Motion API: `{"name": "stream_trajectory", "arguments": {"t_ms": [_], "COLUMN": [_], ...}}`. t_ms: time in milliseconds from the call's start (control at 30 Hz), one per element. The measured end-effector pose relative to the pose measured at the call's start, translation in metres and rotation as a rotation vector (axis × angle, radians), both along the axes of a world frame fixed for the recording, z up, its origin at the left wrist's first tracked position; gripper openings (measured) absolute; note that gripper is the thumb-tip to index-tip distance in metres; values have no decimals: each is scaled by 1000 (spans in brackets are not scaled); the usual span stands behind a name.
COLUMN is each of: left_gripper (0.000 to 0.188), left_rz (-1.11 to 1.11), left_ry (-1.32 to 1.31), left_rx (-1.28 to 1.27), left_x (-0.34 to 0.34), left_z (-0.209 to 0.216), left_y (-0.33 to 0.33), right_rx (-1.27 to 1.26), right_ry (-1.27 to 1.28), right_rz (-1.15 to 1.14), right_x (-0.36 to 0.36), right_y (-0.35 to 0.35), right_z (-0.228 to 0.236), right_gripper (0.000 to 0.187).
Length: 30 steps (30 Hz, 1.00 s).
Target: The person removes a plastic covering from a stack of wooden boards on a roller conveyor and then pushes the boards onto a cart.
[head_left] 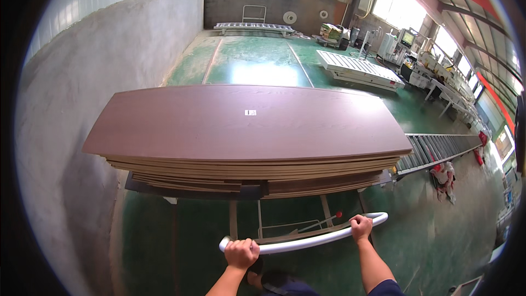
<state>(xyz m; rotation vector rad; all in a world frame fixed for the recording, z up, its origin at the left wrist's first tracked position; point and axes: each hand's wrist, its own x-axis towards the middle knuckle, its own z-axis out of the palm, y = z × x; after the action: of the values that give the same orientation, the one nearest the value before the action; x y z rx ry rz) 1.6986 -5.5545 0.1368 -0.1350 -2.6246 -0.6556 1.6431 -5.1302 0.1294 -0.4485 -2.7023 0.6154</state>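
Note:
Both my hands grip a thick white tubular handle [307, 243] that runs across in front of me. My left hand [241, 253] is closed round the tube near its left end. Farther along, my right hand [361, 227] is wrapped round it close to the right bend. Beyond the handle lies a stack of large flat brown panels [257, 131], with a small white label [250, 113] on the top one. The stack rests on a dark platform [137, 184]; how the handle joins it is partly hidden.
A grey wall [131, 33] stands close on the left. At the stack's right end a roller conveyor [438, 147] leads away, with red and white cloths [445, 178] beside it. Farther back are a white slatted lift table [359, 66], machinery [422, 55] and green floor [252, 57].

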Motion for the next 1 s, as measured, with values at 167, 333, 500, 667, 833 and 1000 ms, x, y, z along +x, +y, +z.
{"name": "stream_trajectory", "arguments": {"t_ms": [167,333,500,667,833,1000], "left_gripper": [26,26,26,25,27,25], "left_rz": [-57,-67,-63,-62,-42,-31], "left_ry": [116,109,132,129,124,144], "left_rx": [-38,-69,-64,-47,-83,-97], "left_x": [6,2,-1,-6,-1,2], "left_z": [-13,-6,-9,-6,-11,-28], "left_y": [-8,-1,-3,5,11,20], "right_rx": [-28,-100,-101,-49,-32,4], "right_ry": [103,108,108,182,213,265], "right_rz": [-166,-191,-178,-165,-111,-83], "right_x": [-2,1,-6,-11,-11,-12], "right_y": [-16,-8,-20,-10,-13,1], "right_z": [0,0,12,0,10,-7], "right_gripper": [16,16,17,16,15,13]}}
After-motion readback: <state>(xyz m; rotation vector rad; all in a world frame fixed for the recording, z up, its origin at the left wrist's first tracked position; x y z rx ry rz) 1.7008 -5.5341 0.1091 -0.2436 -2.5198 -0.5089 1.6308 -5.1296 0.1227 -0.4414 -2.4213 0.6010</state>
